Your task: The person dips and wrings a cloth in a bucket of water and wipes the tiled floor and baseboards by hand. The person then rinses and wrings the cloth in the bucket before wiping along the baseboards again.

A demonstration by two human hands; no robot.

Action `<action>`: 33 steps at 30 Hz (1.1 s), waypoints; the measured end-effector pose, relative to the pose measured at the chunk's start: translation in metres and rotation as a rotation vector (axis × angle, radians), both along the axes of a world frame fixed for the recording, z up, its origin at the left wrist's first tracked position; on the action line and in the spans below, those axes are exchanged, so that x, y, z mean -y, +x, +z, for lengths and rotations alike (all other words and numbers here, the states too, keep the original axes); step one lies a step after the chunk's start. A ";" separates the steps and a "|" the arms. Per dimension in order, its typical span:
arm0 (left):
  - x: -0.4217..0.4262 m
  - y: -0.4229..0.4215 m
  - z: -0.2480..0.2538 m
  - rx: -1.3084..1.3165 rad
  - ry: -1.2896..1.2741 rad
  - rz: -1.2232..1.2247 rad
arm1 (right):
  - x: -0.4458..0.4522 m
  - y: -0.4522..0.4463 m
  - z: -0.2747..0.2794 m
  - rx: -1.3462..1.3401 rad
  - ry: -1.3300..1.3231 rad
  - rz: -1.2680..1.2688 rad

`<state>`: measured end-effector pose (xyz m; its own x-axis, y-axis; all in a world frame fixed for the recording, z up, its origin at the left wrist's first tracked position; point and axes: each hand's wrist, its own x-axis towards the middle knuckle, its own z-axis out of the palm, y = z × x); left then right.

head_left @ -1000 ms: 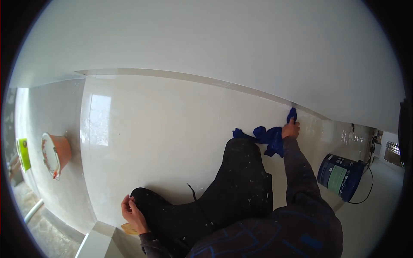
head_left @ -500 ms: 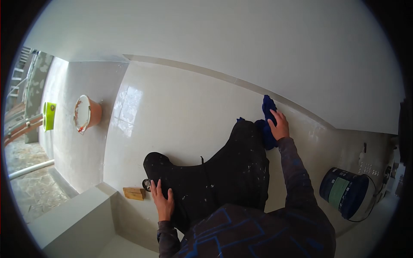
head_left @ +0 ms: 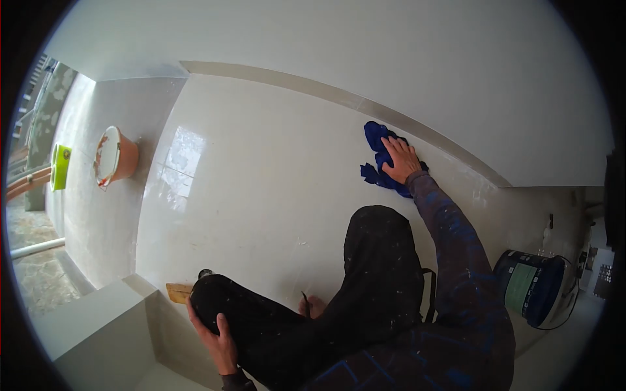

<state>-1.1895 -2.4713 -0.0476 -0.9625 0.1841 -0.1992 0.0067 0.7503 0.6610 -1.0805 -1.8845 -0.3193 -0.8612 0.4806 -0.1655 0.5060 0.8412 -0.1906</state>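
I saw the right hand (head_left: 402, 159) spread wide over a crumpled dark-blue cloth (head_left: 375, 135) on the glossy cream floor (head_left: 267, 156), near the beige skirting (head_left: 313, 85); the left hand (head_left: 214, 340), thumb apart from its fingers, cupped a knee (head_left: 218, 296) in paint-flecked black trousers (head_left: 277, 332).

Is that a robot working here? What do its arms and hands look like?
No, these are a person's arms. The right hand and left hand are bare, with no gloves. The right sleeve is long and dark, with blue patches and pale specks. Of the left sleeve, only a dark end shows.
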 end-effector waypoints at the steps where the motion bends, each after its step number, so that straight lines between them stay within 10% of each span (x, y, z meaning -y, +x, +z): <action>1: 0.000 -0.002 -0.005 -0.028 0.021 0.019 | -0.005 -0.016 -0.003 -0.016 0.025 0.033; 11: -0.059 -0.004 -0.013 -0.010 0.008 -0.119 | 0.000 -0.112 -0.028 -0.227 0.050 -0.019; 19: -0.097 -0.007 -0.002 0.016 0.003 -0.121 | 0.197 -0.046 0.002 -0.234 -0.107 0.057; 26: -0.093 -0.002 0.003 -0.071 -0.141 -0.030 | 0.060 -0.141 -0.031 -0.283 0.149 -0.296; 33: -0.084 0.005 0.000 -0.071 -0.139 0.197 | 0.144 -0.078 -0.002 -0.133 -0.014 -0.046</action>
